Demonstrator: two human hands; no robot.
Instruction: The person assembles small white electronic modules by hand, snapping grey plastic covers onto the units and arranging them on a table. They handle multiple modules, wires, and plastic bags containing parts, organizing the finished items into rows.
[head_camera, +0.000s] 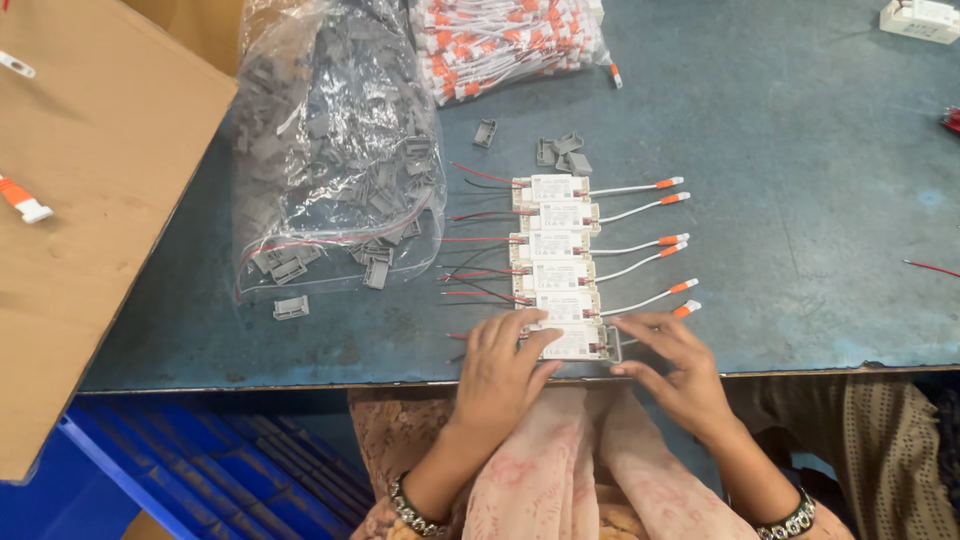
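A column of several small white driver modules (556, 245) lies on the blue-grey table (800, 200), each with red and black wires on the left and a white lead with an orange tip on the right. The nearest module (577, 343) sits at the table's front edge. My left hand (500, 370) presses on its left end. My right hand (675, 372) holds its right end, where a grey clip-like cap (612, 345) sits. Both hands grip this one module between them.
A clear plastic bag of grey plastic caps (335, 150) lies left of the modules, with loose caps (562, 153) beside it. A bag of white-and-orange leads (505, 40) sits at the back. A brown cardboard sheet (90, 200) is at left, a blue crate (200, 470) below.
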